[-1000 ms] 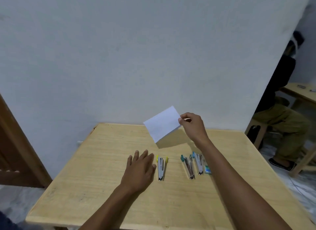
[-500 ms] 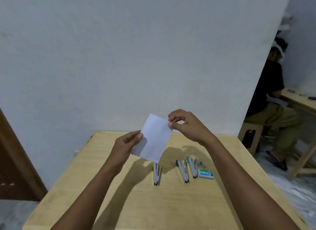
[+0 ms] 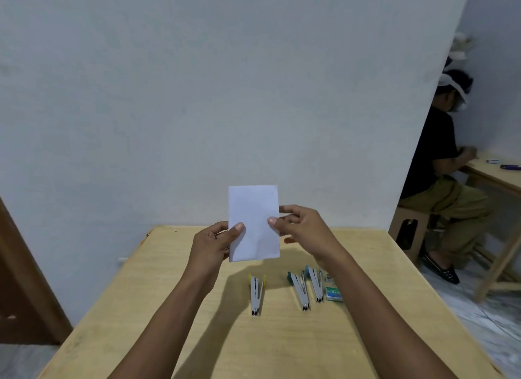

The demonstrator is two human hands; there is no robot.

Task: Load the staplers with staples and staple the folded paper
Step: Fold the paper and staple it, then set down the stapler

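On the wood table [image 3: 169, 336], 3 staplers lie splayed: yellow stapler [image 3: 257, 294], teal stapler [image 3: 299, 291], blue stapler [image 3: 315, 287], w/ a green staple box [image 3: 333, 293] marked "10" just right. Above them, my left hand [image 3: 212, 244] and right hand [image 3: 303, 230] pinch the folded paper [image 3: 253, 223] upright by its side edges. Far right: a seated person [image 3: 439, 167].

Before me: pale wooden table [image 3: 169, 336]. Behind it: plain white wall [image 3: 197, 96]. My left: brown wooden door [image 3: 22, 280]. My right: grey marbled floor [image 3: 485, 322], wooden stool [image 3: 406, 232] bearing a seated person [image 3: 434, 158], second wooden table [image 3: 496, 178].
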